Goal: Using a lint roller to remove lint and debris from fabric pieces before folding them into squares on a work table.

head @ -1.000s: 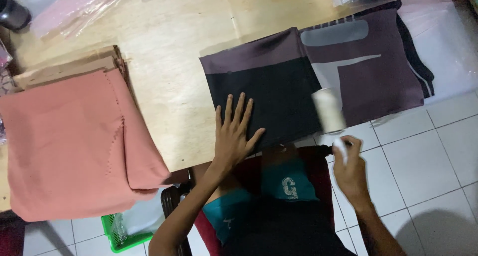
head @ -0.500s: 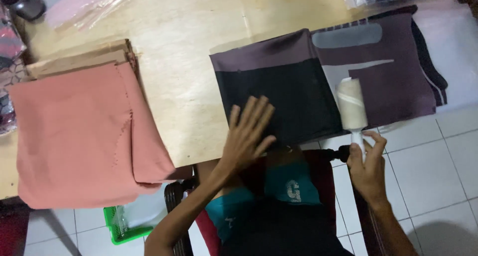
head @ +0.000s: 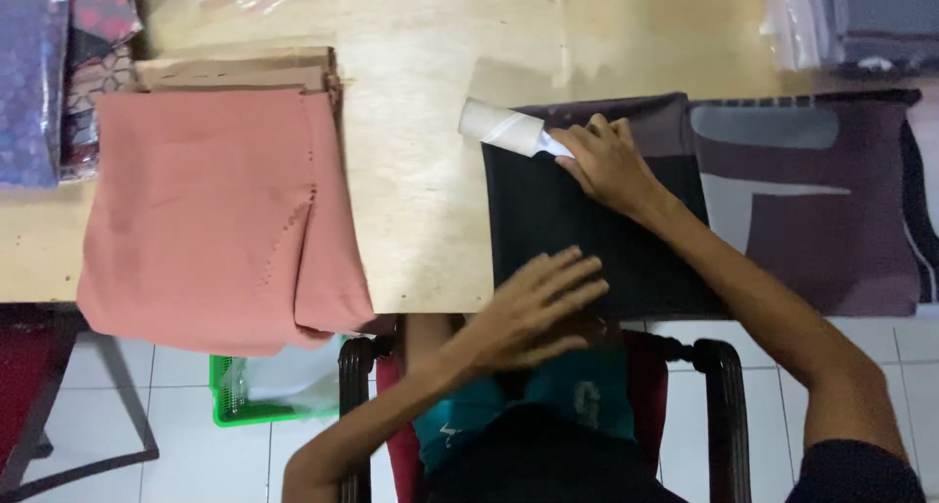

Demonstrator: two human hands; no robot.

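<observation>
Person is wearing a dark short-sleeved top, sleeve edge (head: 861,469) showing at 5 o'clock. A teal panel with a pale mark (head: 577,395) is showing at 6 o'clock on the front. Left hand (head: 533,312) and right hand (head: 611,161) are bare, forearms uncovered.

**Colours & patterns**

Roller (head: 502,128): white. Folded cloth (head: 587,229): black w/ plum band along top. Cloth to its right (head: 812,210): plum, grey shapes, dark edge stripe. Stack (head: 220,215): salmon pink, plain. Table (head: 421,63): pale wood. Basket (head: 227,405): green. Fabrics far left (head: 39,83): blue-purple print.
</observation>
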